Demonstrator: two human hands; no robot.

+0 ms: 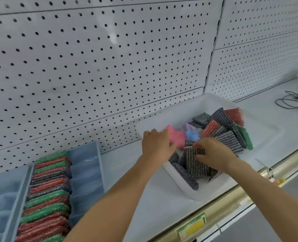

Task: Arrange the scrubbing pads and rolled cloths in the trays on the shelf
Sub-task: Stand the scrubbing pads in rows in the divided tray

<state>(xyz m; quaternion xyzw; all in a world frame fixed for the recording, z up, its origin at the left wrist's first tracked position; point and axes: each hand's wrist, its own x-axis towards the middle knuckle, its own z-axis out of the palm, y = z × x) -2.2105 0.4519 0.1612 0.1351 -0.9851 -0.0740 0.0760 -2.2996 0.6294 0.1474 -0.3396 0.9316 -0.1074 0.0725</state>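
A white bin [184,187] on the shelf holds a loose heap of dark, red and green glittery scrubbing pads [221,126] plus pink [175,137] and blue [191,134] cloths. My right hand [214,152] pinches a small stack of dark scrubbing pads [194,163] standing on edge in the bin's near part. My left hand [156,144] reaches into the bin's left side, fingers curled down over pads next to the pink cloth; what it holds is hidden. At lower left, a blue-grey tray [99,165] has one lane filled with a row of red, green and dark pads [48,194].
White pegboard [92,67] backs the shelf. The tray's lanes left [1,198] and right [85,175] of the pad row show bare ribbed floor. A coiled grey cable [293,102] lies on the shelf at far right. The shelf's front rail [214,206] carries price labels.
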